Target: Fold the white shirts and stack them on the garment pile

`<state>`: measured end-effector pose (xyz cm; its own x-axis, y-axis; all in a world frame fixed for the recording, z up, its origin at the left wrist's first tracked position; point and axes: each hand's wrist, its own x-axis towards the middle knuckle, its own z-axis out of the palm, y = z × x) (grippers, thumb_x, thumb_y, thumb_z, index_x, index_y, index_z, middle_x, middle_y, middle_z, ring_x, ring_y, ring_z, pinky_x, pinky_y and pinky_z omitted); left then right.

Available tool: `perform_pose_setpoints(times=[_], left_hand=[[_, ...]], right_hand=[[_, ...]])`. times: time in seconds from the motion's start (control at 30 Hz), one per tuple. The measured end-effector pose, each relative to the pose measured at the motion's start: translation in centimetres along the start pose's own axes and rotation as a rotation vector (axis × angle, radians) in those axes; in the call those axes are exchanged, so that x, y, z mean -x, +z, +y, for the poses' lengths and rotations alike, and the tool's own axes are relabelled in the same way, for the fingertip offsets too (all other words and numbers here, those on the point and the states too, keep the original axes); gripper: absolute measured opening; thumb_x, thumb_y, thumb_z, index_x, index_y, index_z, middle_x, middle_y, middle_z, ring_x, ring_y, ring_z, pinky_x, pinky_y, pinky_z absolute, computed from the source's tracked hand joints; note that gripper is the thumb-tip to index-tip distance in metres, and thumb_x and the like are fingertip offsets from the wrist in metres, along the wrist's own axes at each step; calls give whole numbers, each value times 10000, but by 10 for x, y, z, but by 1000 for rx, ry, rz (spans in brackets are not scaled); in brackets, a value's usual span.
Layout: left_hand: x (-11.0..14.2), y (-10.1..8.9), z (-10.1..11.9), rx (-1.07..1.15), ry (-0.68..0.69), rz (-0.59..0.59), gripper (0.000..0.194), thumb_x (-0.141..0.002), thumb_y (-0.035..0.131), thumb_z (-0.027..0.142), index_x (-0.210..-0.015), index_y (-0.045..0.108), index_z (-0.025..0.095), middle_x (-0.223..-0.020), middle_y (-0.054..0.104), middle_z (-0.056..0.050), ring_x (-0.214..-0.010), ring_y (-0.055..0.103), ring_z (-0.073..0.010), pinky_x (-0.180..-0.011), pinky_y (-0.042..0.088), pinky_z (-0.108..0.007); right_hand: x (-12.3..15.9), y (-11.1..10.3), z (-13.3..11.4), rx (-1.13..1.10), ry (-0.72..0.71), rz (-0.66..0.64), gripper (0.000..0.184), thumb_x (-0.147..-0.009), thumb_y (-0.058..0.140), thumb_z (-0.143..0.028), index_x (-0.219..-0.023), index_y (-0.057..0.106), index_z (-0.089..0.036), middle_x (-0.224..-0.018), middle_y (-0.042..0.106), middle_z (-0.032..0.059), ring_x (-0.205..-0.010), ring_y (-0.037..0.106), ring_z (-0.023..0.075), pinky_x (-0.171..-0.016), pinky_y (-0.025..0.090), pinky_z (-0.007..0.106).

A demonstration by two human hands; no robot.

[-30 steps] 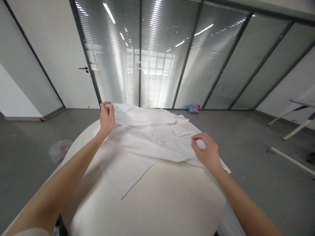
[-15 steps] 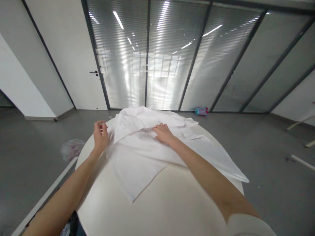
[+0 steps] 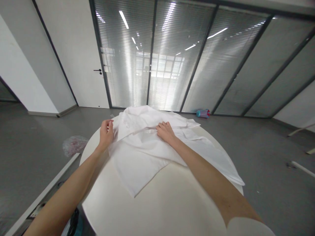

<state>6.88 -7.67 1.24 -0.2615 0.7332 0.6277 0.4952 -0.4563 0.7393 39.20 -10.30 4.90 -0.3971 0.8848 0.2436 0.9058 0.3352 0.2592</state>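
A rumpled white garment [image 3: 145,147] lies in loose folds across the far half of a round white table [image 3: 157,209]. It looks like a shirt, though its exact kind cannot be made out. One corner points toward me, and a long narrow part hangs toward the right edge. On the middle of the cloth, my right hand [image 3: 165,131] has its fingers bent and closed on a raised fold. My left hand [image 3: 106,133] is just beside the garment's left edge, fingers loosely curled and apart from the thumb, with nothing visible in it.
On the floor left of the table is a clear plastic bag [image 3: 73,146] with something reddish inside. A white bar [image 3: 54,183] runs along the lower left. A blue-and-red item [image 3: 203,113] lies by the glass partition. Pale legs [image 3: 304,168] stand at the right.
The view has shifted slightly. My left hand has moved a little toward the cloth, its fingers more curled. My right hand stays on the same fold.
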Motion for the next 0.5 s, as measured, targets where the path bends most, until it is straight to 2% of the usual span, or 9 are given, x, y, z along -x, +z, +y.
perform_pose_setpoints(times=[0.1, 0.17, 0.23, 0.33, 0.43, 0.5], left_hand=[[-1, 0, -4, -10, 21, -2, 321, -968, 382, 415, -984, 608, 189, -1012, 601, -67, -885, 571, -184, -777, 447, -292], [-2, 0, -5, -13, 26, -18, 340, -975, 371, 423, -979, 617, 188, -1007, 598, -65, -889, 571, -186, -784, 445, -294], [-2, 1, -5, -13, 31, -35, 351, -979, 364, 427, -979, 621, 189, -981, 599, -62, -885, 572, -188, -786, 444, -296], [0, 1, -3, -19, 42, -50, 348, -983, 358, 423, -998, 621, 196, -969, 600, -58, -884, 577, -190, -788, 444, -295], [1, 0, 0, -8, 56, -43, 340, -988, 353, 406, -1033, 616, 196, -996, 602, -61, -895, 585, -185, -799, 447, -294], [0, -2, 5, 8, 70, -7, 340, -990, 348, 399, -1036, 614, 191, -1009, 602, -67, -903, 592, -183, -801, 453, -294]], right_hand=[[4, -14, 9, -39, 51, 84, 267, -935, 431, -144, -1073, 652, -87, -1074, 657, 183, -1077, 493, 299, -918, 319, 402], [5, -25, 17, -100, 118, 190, 275, -935, 412, -138, -1064, 650, -93, -1023, 665, 164, -1036, 521, 284, -922, 343, 391], [6, -38, 27, -171, 184, 376, 320, -930, 380, -120, -1116, 639, -97, -1025, 653, 150, -1003, 549, 264, -921, 378, 371], [7, -68, 47, -266, 231, 750, 389, -917, 357, -109, -1216, 604, -137, -1075, 608, 127, -989, 570, 241, -891, 436, 357], [14, -113, 71, -311, 213, 1075, 338, -895, 397, -100, -1106, 647, -186, -1028, 581, 95, -971, 570, 228, -850, 468, 366], [23, -147, 87, -322, 195, 1226, 297, -898, 408, -90, -1006, 661, -204, -978, 581, 78, -931, 563, 204, -801, 477, 348]])
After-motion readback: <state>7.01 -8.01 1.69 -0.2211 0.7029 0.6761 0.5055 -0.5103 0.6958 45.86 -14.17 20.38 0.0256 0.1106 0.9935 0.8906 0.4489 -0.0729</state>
